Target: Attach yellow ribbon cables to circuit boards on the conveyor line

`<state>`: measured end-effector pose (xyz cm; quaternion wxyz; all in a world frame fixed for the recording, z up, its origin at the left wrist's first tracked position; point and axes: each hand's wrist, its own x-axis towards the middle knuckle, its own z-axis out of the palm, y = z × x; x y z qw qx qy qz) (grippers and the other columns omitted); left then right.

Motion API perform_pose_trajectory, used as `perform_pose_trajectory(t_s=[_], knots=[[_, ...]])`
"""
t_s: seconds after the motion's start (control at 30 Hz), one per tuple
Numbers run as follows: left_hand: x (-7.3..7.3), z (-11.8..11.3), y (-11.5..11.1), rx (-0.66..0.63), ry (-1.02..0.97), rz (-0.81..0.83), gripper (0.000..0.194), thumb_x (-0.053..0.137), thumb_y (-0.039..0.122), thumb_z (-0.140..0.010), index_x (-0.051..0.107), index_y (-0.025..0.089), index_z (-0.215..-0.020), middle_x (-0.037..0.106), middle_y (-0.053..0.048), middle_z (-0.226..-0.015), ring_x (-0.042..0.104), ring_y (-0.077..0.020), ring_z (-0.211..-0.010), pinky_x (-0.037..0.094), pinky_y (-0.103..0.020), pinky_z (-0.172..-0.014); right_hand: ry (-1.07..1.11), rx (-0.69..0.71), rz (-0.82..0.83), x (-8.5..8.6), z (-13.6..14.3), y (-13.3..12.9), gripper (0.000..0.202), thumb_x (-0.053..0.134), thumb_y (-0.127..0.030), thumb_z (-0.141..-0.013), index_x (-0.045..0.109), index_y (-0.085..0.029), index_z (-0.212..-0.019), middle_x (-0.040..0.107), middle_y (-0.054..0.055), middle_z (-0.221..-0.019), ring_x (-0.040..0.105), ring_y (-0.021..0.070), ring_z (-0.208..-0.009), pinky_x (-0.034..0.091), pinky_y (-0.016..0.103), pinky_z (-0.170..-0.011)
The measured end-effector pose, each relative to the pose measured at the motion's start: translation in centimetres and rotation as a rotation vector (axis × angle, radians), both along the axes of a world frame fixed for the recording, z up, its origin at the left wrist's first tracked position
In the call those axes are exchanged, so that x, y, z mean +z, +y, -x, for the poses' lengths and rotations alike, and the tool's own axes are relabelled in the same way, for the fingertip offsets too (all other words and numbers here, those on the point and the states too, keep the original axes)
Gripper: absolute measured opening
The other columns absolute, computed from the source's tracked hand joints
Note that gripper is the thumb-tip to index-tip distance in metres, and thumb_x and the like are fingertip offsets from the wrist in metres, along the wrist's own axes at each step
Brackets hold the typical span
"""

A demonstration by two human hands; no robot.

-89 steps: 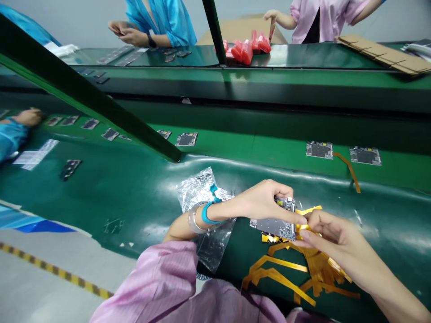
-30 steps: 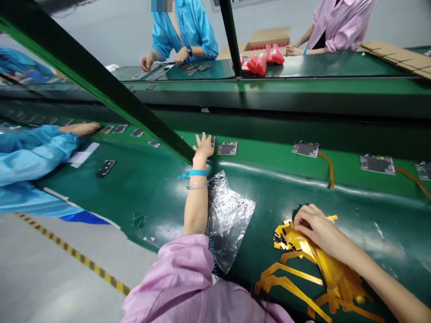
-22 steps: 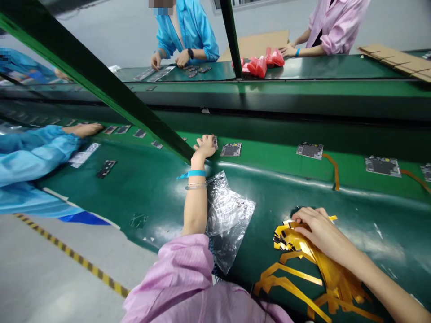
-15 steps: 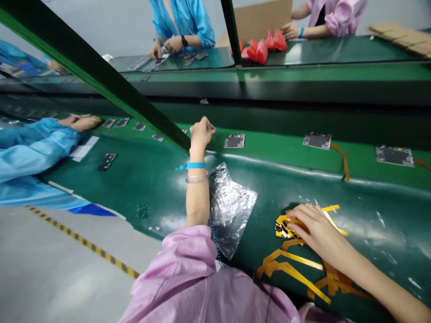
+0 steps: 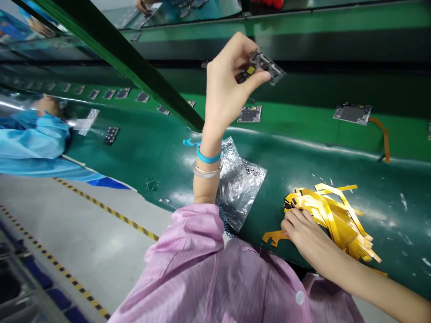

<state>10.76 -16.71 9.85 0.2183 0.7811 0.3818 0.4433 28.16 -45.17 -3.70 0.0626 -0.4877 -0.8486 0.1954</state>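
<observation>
My left hand is raised above the green belt, pinching a small circuit board between thumb and fingers. Below it, another board lies on the belt. My right hand rests at the left end of a pile of yellow-orange flex strips, its fingers bent together over a strip; the fingertips are partly hidden. A crumpled clear bag lies beside my left forearm. Further right, a board with an orange strip attached sits on the belt.
A green slanted post crosses the view left of my left hand. At the left, a person's blue sleeve and hand are at the belt. Several boards line the belt there. A dark board lies on the near surface.
My left hand has risen from the belt and now shows a board in its fingers. The yellow strips are now spread in a fuller pile, and my right hand is at its left end.
</observation>
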Motion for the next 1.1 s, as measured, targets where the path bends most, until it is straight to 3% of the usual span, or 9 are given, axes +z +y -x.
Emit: perform_pose_trajectory(t_s=[0.17,0.27,0.4,0.53,0.63,0.77,0.87,0.97,1.1], knots=[[1.0,-1.1,-3.4,-0.002,0.141,0.147,0.028,0.07,0.051,-0.09,0.062,0.027,-0.102,0.064,0.001,-0.103,0.068,-0.0286,-0.109,0.056,-0.051,-0.094,0.023,-0.06,0.007,0.7,0.2,0.1,0.016,0.056,-0.008,-0.098,0.063,-0.019,-0.089,0.066,0.009,-0.09,0.059,0.028,-0.084,0.043,0.042,-0.078],[1.4,-1.2,-4.4,-0.086,0.159,0.132,0.027,0.07,0.05,-0.092,0.062,0.027,-0.103,0.065,0.001,-0.105,0.069,-0.0266,-0.105,0.058,-0.05,-0.094,0.058,-0.071,0.018,0.5,1.0,0.1,0.004,0.062,-0.016,-0.099,0.064,-0.019,-0.1,0.068,0.009,-0.098,0.06,0.0293,-0.092,0.043,0.042,-0.082],[2.2,-1.4,-5.5,-0.124,0.187,0.237,0.029,0.077,0.048,-0.088,0.063,0.027,-0.102,0.068,-0.002,-0.109,0.068,-0.031,-0.112,0.058,-0.05,-0.094,0.098,-0.085,0.066,-0.2,2.4,0.0,0.014,0.062,-0.008,-0.095,0.063,-0.02,-0.088,0.067,0.008,-0.091,0.06,0.0293,-0.088,0.044,0.044,-0.08],[2.3,-1.9,-6.8,-0.229,0.137,0.37,0.024,0.077,0.044,-0.088,0.061,0.029,-0.098,0.07,0.001,-0.112,0.069,-0.0246,-0.111,0.058,-0.039,-0.098,0.176,-0.108,0.124,0.2,2.9,0.2,0.022,0.06,-0.007,-0.095,0.057,-0.022,-0.078,0.065,0.006,-0.084,0.06,0.0271,-0.084,0.048,0.042,-0.078],[1.5,-2.8,-7.7,-0.358,0.056,0.496,0.024,0.077,0.035,-0.087,0.059,0.026,-0.099,0.071,0.003,-0.099,0.072,-0.0205,-0.102,0.059,-0.032,-0.087,0.286,-0.12,0.17,2.2,1.7,0.5,0.019,0.054,-0.011,-0.1,0.055,-0.024,-0.087,0.068,0.004,-0.092,0.065,0.0215,-0.088,0.053,0.034,-0.079],[-0.1,-4.3,-9.0,-0.566,0.062,0.733,0.024,0.073,0.034,-0.089,0.057,0.02,-0.1,0.068,0.003,-0.075,0.069,-0.0139,-0.072,0.05,-0.024,-0.062,0.766,-0.557,0.105,5.7,-1.5,0.8,0.008,0.046,-0.024,-0.108,0.051,-0.028,-0.106,0.067,0.0,-0.091,0.068,0.0168,-0.082,0.055,0.027,-0.073],[-1.1,-5.2,-10.3,-0.719,0.086,0.823,0.026,0.075,0.036,-0.088,0.058,0.019,-0.097,0.066,0.004,-0.069,0.059,-0.0087,-0.059,0.039,-0.021,-0.051,0.954,-0.839,-0.089,7.6,-3.6,0.9,0.015,0.065,-0.032,-0.1,0.055,-0.029,-0.111,0.053,-0.005,-0.072,0.054,0.0146,-0.062,0.047,0.024,-0.058],[-1.6,-5.6,-11.6,-0.767,0.093,0.849,0.028,0.075,0.04,-0.089,0.058,0.018,-0.095,0.067,0.004,-0.07,0.051,-0.0064,-0.055,0.033,-0.02,-0.049,0.869,-0.915,-0.165,8.1,-4.4,0.9,0.013,0.075,-0.029,-0.092,0.067,-0.026,-0.101,0.041,-0.007,-0.065,0.044,0.0126,-0.058,0.041,0.024,-0.056],[-1.5,-5.5,-13.0,-0.762,0.081,0.865,0.025,0.072,0.036,-0.092,0.053,0.019,-0.092,0.071,0.003,-0.076,0.058,-0.008,-0.06,0.043,-0.02,-0.055,0.832,-0.968,-0.2,7.7,-4.4,0.6,0.003,0.074,-0.026,-0.092,0.071,-0.025,-0.093,0.043,-0.007,-0.063,0.045,0.0114,-0.056,0.04,0.024,-0.055]])
